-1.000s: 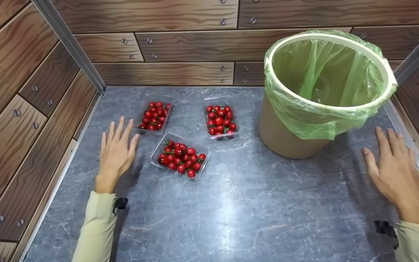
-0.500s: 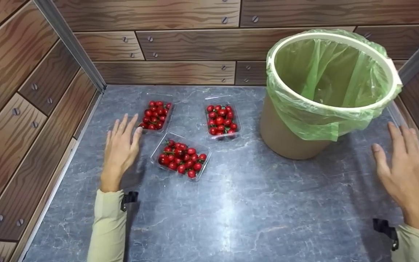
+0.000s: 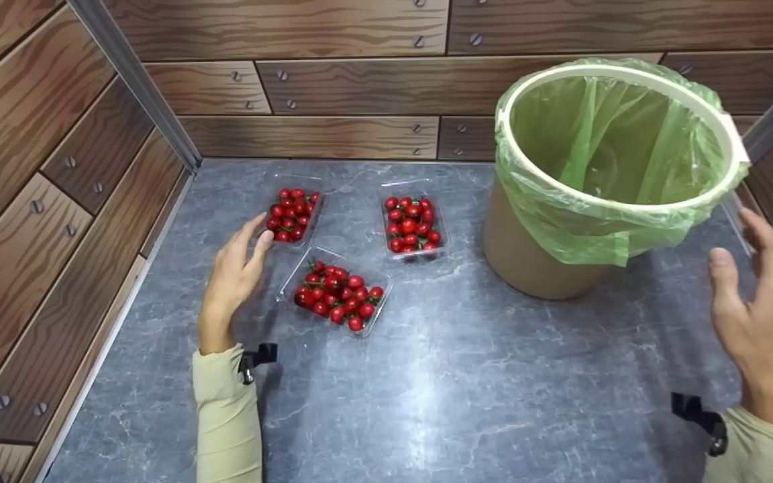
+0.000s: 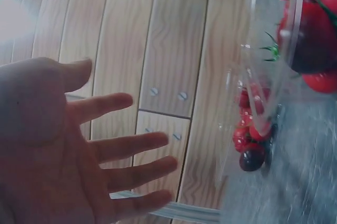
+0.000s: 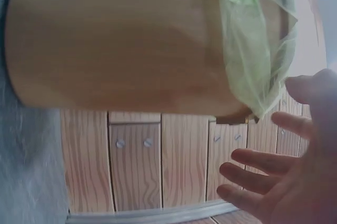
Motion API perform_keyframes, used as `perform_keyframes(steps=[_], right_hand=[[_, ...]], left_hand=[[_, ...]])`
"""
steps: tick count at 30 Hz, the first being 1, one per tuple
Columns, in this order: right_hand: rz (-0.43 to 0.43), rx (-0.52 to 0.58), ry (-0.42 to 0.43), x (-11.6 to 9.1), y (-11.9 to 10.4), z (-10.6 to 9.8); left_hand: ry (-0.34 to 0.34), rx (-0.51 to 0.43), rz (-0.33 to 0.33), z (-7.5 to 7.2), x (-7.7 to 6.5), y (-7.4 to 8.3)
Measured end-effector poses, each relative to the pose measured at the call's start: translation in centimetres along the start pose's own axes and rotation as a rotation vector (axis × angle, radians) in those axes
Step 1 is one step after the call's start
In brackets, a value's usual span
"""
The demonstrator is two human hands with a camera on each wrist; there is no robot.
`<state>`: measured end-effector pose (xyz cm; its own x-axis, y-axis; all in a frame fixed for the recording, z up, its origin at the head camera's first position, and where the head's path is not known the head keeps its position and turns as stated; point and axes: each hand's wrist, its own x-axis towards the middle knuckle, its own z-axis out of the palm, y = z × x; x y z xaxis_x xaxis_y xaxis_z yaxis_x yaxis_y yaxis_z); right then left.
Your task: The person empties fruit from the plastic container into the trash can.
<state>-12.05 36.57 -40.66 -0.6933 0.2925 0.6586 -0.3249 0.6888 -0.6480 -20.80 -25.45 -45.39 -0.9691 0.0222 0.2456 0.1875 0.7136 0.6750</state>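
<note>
My left hand [image 3: 235, 275] is nearest the back-left clear plastic tub of cherry tomatoes [image 3: 292, 213], its fingers extended and holding nothing. A second tub of cherry tomatoes [image 3: 338, 294] lies angled just to the right of that hand; the left wrist view shows its tomatoes [image 4: 316, 34] close up. Farther back stands a third tub of cherry tomatoes [image 3: 412, 225]. On the right my right hand [image 3: 762, 302], fingers loosely spread and holding nothing, is beside the tan trash bin [image 3: 541, 248]. A green plastic bag [image 3: 561, 221] lines the bin, folded over under a white ring [image 3: 628, 204].
Wood-pattern walls [image 3: 346, 87] enclose the grey marbled tabletop [image 3: 373, 409] at the back and both sides. A metal corner strip [image 3: 151, 100] runs up at the left. Black wrist mounts [image 3: 259, 359] sit on both light sleeves [image 3: 225, 416].
My left hand has moved right toward the back-left tub and turned more onto its side. My right hand has shifted right and lifted, palm turning toward the bin. The tubs and bin stayed put.
</note>
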Motion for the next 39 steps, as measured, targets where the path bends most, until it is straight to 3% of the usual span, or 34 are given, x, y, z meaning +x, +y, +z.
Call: perform_keyframes(steps=[8, 14, 16, 18, 21, 25, 31, 39], right_hand=[[0.081, 0.244, 0.138, 0.9, -2.1, 1.3], [0.291, 0.559, 0.235, 1.8, -3.5, 2.7], [0.324, 0.615, 0.247, 2.0, -3.7, 3.3], [0.324, 0.575, 0.227, 2.2, -3.9, 3.7], [0.297, 0.430, 0.177, 2.3, -3.9, 4.2], [0.274, 0.270, 0.150, 2.3, -4.1, 4.7], [0.273, 0.289, 0.165, 2.5, -4.8, 4.9], [0.268, 0.291, 0.160, 2.5, -4.9, 4.7]], left_hand=[[-0.176, -0.084, -0.043, 0.3, -0.4, -0.3], [-0.260, -0.164, -0.033, 0.7, -0.3, -0.9], [-0.289, -0.218, -0.043, 0.8, -0.2, -1.3], [-0.323, -0.281, -0.067, 0.9, -0.3, -1.6], [-0.378, -0.372, -0.097, 1.1, -0.4, -2.0], [-0.429, -0.391, -0.083, 1.4, -0.4, -2.5], [-0.468, -0.344, -0.055, 2.1, -0.2, -3.1], [-0.511, -0.436, -0.132, 2.5, -0.3, -3.3]])
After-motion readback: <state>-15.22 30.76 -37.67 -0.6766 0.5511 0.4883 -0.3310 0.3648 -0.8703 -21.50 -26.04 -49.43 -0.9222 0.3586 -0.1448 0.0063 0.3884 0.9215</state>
